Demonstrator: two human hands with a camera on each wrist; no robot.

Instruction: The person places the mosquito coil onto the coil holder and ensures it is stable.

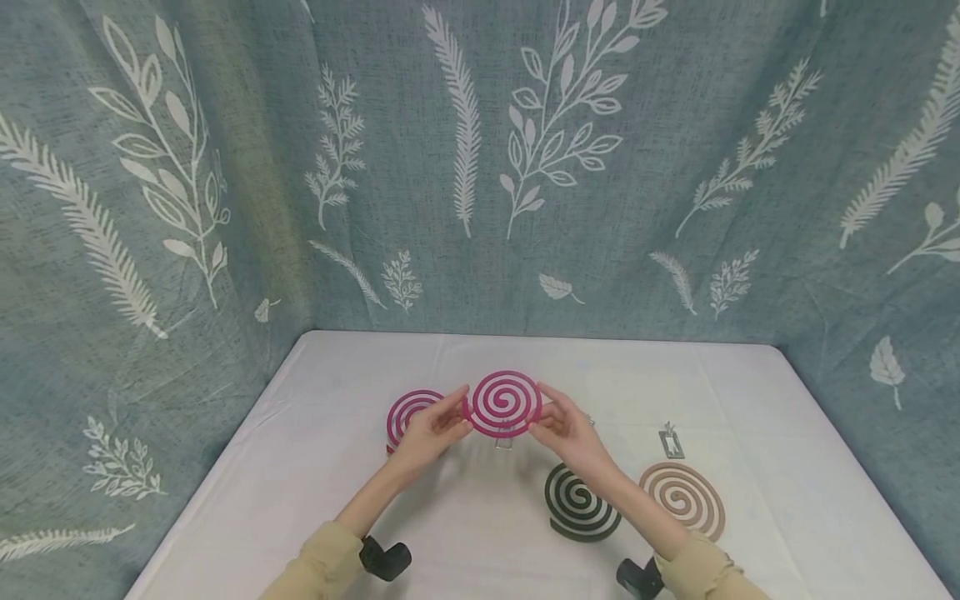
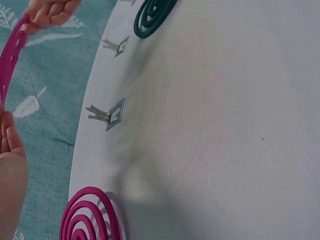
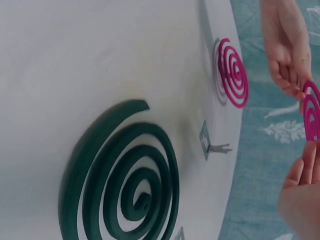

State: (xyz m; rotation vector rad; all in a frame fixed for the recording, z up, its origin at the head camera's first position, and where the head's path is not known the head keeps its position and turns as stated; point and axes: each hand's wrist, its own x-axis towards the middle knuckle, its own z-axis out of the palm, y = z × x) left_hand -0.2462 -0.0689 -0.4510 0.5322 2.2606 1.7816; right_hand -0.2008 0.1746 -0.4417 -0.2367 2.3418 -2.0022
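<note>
A pink mosquito coil (image 1: 507, 403) is held up above the far part of the table. My left hand (image 1: 433, 429) pinches its left edge, while the right hand (image 1: 566, 429) pinches the opposite edge; in the left wrist view the coil (image 2: 8, 60) appears nearly edge-on. Behind the left hand, a second pink coil (image 3: 233, 72) stands tilted off the tabletop. Near the right forearm lie a dark green coil (image 1: 558, 497) and a brown coil (image 1: 705, 492), the latter partly covered by the arm. Below the held coil stands a small metal coil stand (image 2: 115, 115).
Another metal stand (image 1: 672, 442) is behind the brown coil, and one more stand (image 2: 120, 47) is partly hidden by the right hand in the head view. A white cloth covers the table (image 1: 262, 500). Blue-green leaf-patterned curtains (image 1: 487, 275) hang around it.
</note>
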